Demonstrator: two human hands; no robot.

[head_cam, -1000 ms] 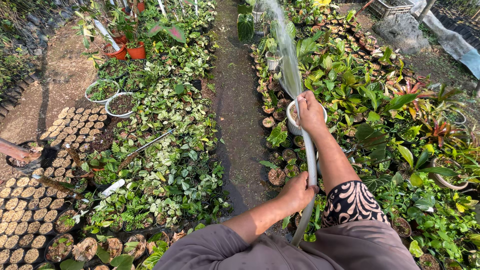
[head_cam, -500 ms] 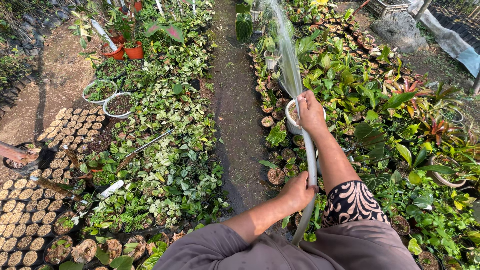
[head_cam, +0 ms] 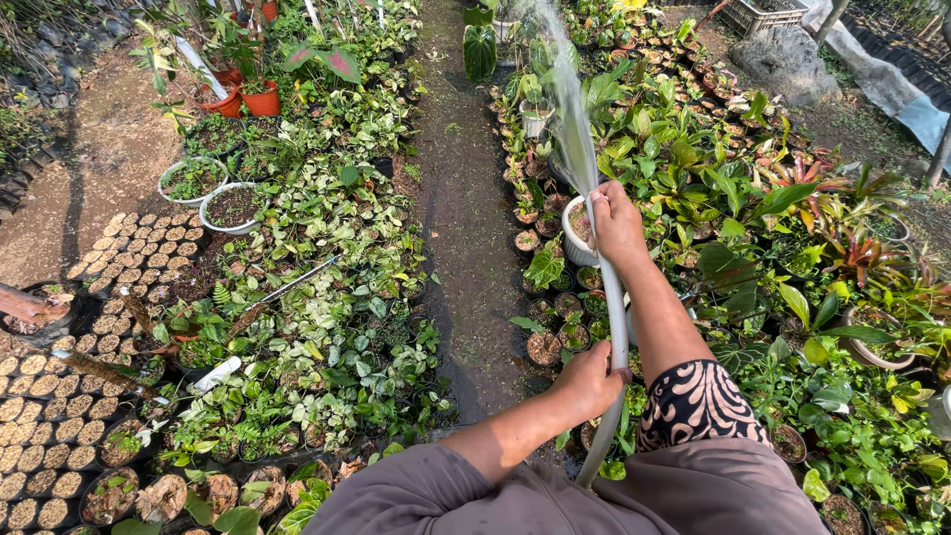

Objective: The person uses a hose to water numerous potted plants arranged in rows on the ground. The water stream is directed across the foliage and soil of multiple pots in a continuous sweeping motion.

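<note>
The hose (head_cam: 616, 327) runs up from my lap between both my fists, over the potted plants (head_cam: 693, 188) right of the dirt path (head_cam: 466, 228). My right hand (head_cam: 616, 223) is clenched round its spraying end; my left hand (head_cam: 591, 381) clasps it lower down. Water (head_cam: 565, 89) arcs ahead.

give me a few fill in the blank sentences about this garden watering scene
1. Both hands grip a grey ____.
2. The right hand holds its front end, where ____ sprays out over the potted plants.
3. The left hand grips it ____ to the body than the right hand.
4. A bare dirt ____ runs between the two plant beds.

Missing words: hose; water; closer; path
</note>
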